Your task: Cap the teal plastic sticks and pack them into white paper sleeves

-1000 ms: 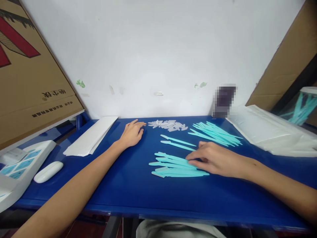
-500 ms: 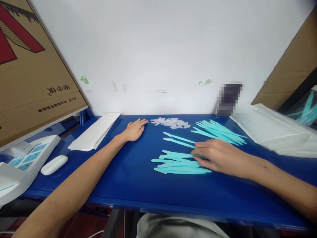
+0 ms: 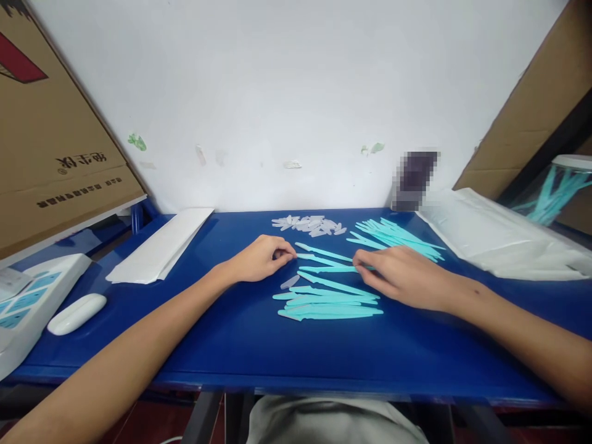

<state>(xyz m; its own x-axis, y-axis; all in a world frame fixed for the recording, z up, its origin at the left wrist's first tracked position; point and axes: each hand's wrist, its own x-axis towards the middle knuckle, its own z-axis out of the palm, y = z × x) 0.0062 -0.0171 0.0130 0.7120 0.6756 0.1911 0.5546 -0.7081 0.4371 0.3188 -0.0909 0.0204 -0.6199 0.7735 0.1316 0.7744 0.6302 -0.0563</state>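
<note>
My left hand (image 3: 259, 259) rests on the blue table (image 3: 231, 345) with its fingers curled in a pinch at the tip of a teal plastic stick (image 3: 324, 253); what the fingertips hold is too small to name. My right hand (image 3: 398, 275) pinches the end of another teal stick (image 3: 330, 269). A row of teal sticks (image 3: 328, 303) lies just in front of both hands. One clear cap (image 3: 290, 282) lies loose beside that row. Behind the hands are a heap of clear caps (image 3: 309, 225) and a fan of more teal sticks (image 3: 402, 240).
A white paper bag (image 3: 161, 250), a white oval case (image 3: 76, 313) and a white box with blue labels (image 3: 28, 302) lie at left under a cardboard box (image 3: 55, 154). Clear plastic bags (image 3: 499, 240) and a container of teal sticks (image 3: 559, 191) are at right.
My left hand has come back from the cap heap to the middle and closed into a pinch. My right hand has shifted back from the near row to a single stick.
</note>
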